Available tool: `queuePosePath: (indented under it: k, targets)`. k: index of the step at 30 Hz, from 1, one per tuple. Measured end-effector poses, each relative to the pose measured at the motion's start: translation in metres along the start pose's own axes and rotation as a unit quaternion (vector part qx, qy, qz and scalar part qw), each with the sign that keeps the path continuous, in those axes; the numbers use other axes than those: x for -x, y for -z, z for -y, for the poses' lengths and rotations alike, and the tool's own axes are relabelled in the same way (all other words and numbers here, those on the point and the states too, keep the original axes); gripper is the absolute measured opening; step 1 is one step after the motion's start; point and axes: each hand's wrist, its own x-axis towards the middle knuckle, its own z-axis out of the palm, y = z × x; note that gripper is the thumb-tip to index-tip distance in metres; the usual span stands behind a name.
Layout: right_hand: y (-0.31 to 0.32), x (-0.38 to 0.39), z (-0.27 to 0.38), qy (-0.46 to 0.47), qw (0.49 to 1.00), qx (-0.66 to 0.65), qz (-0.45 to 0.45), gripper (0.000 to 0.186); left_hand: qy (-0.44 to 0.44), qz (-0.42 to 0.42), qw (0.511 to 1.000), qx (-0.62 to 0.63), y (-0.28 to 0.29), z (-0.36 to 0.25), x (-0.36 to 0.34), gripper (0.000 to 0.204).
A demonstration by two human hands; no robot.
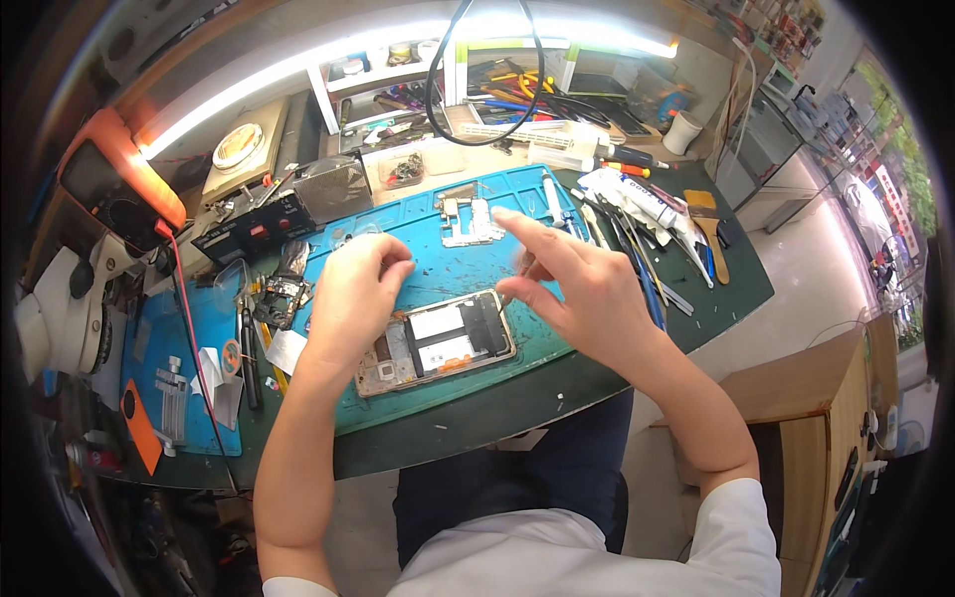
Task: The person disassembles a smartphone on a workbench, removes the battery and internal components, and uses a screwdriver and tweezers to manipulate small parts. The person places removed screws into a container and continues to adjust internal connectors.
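Observation:
A dismantled phone (pixel 438 343) lies on the blue work mat (pixel 438 269), its inside parts facing up. My left hand (pixel 353 289) is over the mat by the phone's left end, fingers curled with thumb and index close together; whatever they may hold does not show. Above the phone's right end hovers my right hand (pixel 587 294), its index finger stretched toward a phone circuit board (pixel 470 217) and its thumb apart from it. The other right fingers are partly hidden and blurred. The circuit board lies farther back on the mat.
An orange multimeter (pixel 119 179) with a red lead stands at the left. A brush (pixel 708 234), white tubes (pixel 637 204) and several tools crowd the right side. Loose phone parts (pixel 284 289) lie left of my left hand. A black cable loop (pixel 430 95) hangs at the back.

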Motion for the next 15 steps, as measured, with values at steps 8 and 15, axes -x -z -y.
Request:
queuePosePath:
  k: [8, 15]
  targets:
    - [-0.003, 0.000, 0.000, 0.018, 1.000, 0.003, -0.019, 0.061, -0.039, -0.055, 0.991, -0.114, -0.019, 0.002, -0.003, 0.010]
    - [-0.008, -0.003, -0.007, 0.069, 0.996, 0.033, -0.054, 0.070, -0.042, -0.038, 0.984, -0.169, -0.027, -0.001, -0.003, 0.011]
